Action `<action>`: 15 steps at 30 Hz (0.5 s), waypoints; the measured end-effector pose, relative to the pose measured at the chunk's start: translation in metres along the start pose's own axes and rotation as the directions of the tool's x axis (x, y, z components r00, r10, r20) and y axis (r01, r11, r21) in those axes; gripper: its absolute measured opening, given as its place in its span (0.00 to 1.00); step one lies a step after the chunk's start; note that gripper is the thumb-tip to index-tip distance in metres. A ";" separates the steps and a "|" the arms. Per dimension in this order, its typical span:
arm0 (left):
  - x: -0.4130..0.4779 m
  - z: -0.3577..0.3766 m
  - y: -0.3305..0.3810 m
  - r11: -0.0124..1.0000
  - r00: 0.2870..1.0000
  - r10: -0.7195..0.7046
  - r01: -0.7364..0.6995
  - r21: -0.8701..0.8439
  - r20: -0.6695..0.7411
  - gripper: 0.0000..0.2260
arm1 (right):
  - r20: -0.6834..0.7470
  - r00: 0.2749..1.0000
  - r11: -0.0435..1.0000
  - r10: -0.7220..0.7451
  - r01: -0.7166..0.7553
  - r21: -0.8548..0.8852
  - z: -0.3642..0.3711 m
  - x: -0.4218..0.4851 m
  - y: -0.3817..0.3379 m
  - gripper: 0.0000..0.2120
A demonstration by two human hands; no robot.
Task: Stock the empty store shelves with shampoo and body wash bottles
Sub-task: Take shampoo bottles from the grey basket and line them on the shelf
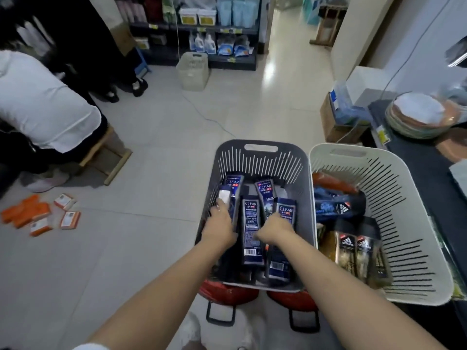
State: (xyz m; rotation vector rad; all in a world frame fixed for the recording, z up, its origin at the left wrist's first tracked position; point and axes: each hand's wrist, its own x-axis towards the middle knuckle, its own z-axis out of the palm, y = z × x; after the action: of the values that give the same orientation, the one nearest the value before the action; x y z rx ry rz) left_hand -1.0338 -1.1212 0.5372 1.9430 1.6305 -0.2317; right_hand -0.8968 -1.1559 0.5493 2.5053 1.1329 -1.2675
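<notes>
Both hands are down inside the grey basket (260, 157), which sits on two red stools (227, 293).

Left hand (219, 224): fingers curled over the left CLEAR bottle (233, 184), which lies against the basket's left wall. Fingertips sit by a white cap near its lower half.

Right hand (276, 229): only the back of the hand shows, with the fingers folded under it and out of sight. It looks like it's gripping the right CLEAR bottle (286, 210), just below the label.

The middle CLEAR bottle (251, 231) lies flat between the two hands, barcode end toward the camera, and neither hand holds it. A rear CLEAR bottle (264, 190) leans toward the far wall, also free. All are dark blue and still in the basket.

The white basket (404, 198) touches the grey one on its right side. It holds a pair of dark-capped adidas bottles (353, 251) standing side by side at the near end. A blue adidas bottle (336, 207) lies on its side behind them, and an orange-red bottle (333, 184) is at the back.

Surroundings:
- Orange packets (38, 213) are scattered on the tiled floor (164, 147), front left.
- A person in a white top (43, 102) is bent over at far left.
- A pale basket (193, 72) stands in front of the stocked back shelves (197, 27).
- A stack of plates (419, 114) sits on the dark shelf at right.
</notes>
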 end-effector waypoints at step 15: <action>0.018 0.025 -0.009 0.577 0.973 -0.133 0.230 -0.784 0.187 0.57 | -0.268 0.961 0.998 0.070 -0.065 0.026 0.021 0.032 0.018 0.55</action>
State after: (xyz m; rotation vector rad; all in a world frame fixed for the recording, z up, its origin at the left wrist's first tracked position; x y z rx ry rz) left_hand -1.0323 -1.1192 0.5053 1.0335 1.4774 0.2957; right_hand -0.8866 -1.1593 0.5081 2.7662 1.0783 -0.9443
